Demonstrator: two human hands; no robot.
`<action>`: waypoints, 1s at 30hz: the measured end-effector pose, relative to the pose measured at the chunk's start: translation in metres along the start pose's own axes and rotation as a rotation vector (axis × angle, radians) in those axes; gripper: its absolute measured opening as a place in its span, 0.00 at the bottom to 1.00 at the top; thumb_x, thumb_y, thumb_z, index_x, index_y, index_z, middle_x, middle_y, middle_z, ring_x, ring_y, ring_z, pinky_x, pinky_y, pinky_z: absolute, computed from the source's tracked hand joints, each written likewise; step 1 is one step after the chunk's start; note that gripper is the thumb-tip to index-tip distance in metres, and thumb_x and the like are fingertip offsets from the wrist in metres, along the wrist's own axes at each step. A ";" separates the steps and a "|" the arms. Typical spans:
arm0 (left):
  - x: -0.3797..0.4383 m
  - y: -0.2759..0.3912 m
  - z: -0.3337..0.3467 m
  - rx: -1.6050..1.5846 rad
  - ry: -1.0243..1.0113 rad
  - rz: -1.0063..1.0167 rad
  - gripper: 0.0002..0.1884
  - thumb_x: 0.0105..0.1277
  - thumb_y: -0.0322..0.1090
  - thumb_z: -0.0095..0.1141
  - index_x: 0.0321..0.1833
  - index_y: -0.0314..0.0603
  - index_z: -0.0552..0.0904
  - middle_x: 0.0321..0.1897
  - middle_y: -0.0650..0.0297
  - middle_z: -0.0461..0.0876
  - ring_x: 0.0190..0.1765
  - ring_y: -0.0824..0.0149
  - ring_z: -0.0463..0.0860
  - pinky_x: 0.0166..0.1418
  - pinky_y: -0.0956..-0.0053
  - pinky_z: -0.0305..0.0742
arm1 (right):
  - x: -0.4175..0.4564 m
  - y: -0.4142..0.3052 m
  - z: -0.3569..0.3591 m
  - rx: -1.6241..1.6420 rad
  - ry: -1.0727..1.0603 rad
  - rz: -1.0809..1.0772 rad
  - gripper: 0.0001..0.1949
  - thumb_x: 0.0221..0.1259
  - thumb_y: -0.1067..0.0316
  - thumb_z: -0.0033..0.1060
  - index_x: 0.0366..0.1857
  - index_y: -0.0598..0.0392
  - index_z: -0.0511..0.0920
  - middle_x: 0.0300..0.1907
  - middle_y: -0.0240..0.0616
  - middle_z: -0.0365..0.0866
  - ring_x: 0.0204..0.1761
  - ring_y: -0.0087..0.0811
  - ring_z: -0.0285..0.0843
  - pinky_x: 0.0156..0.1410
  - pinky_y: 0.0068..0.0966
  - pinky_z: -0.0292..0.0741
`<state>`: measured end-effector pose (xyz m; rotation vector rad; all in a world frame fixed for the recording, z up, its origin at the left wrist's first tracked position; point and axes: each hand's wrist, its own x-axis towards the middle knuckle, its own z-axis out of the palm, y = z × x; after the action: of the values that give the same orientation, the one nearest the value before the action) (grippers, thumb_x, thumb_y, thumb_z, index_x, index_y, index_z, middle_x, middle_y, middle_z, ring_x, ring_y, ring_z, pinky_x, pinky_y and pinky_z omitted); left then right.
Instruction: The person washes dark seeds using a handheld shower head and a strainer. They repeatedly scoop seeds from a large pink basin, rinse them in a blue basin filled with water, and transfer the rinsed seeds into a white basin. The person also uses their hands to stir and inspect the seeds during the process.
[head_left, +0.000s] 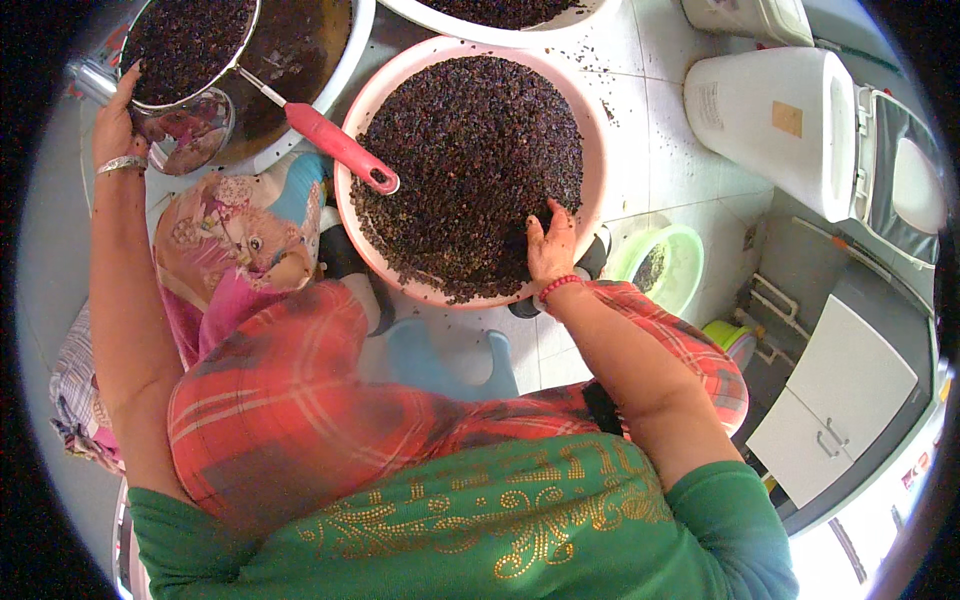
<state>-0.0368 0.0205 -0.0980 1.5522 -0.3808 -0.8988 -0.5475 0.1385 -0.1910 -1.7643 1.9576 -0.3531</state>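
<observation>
A pink basin (600, 150) on the floor holds many small dark grains or dried berries. My right hand (551, 244), wearing a red bead bracelet, rests at the basin's near right side, its fingers apart over the dark grains (465, 172). At the upper left, my left hand (120, 124) is at the rim of a round strainer (187, 52) full of the same dark stuff. The strainer's red handle (337, 146) reaches over the pink basin's left side. A shiny metal bowl (187, 139) sits just under the strainer's near edge, beside my left hand; which of them the fingers grip is unclear.
A large white tub (352, 67) with brownish liquid stands beneath the strainer. Another white tub (487, 36) of dark grains is behind. Scattered grains lie on the floor tiles (660, 142). A green basin (694, 262), a white bin (750, 112) and a blue stool (442, 367) stand nearby.
</observation>
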 end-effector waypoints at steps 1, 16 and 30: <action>-0.002 0.001 0.003 -0.010 0.007 0.002 0.17 0.51 0.39 0.58 0.33 0.29 0.76 0.26 0.59 0.79 0.18 0.68 0.76 0.13 0.76 0.65 | -0.004 0.002 0.009 0.054 0.005 0.069 0.21 0.53 0.61 0.49 0.48 0.64 0.64 0.47 0.56 0.65 0.51 0.50 0.61 0.57 0.35 0.58; 0.001 0.005 -0.004 0.031 -0.074 -0.009 0.19 0.51 0.36 0.58 0.38 0.24 0.74 0.34 0.54 0.78 0.30 0.63 0.80 0.27 0.74 0.74 | 0.086 -0.084 -0.049 -0.380 -0.665 -0.340 0.10 0.49 0.62 0.47 0.29 0.56 0.76 0.31 0.47 0.77 0.36 0.44 0.75 0.44 0.35 0.71; -0.004 0.004 -0.001 -0.007 -0.022 0.036 0.19 0.51 0.34 0.58 0.40 0.23 0.73 0.35 0.53 0.78 0.33 0.63 0.80 0.33 0.73 0.77 | 0.040 -0.031 -0.020 -0.484 -1.639 -0.341 0.13 0.33 0.75 0.50 0.24 0.43 0.81 0.26 0.33 0.80 0.30 0.32 0.77 0.35 0.27 0.73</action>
<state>-0.0375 0.0234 -0.0926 1.5259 -0.4196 -0.8894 -0.5333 0.0925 -0.1655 -1.6007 0.5279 1.1952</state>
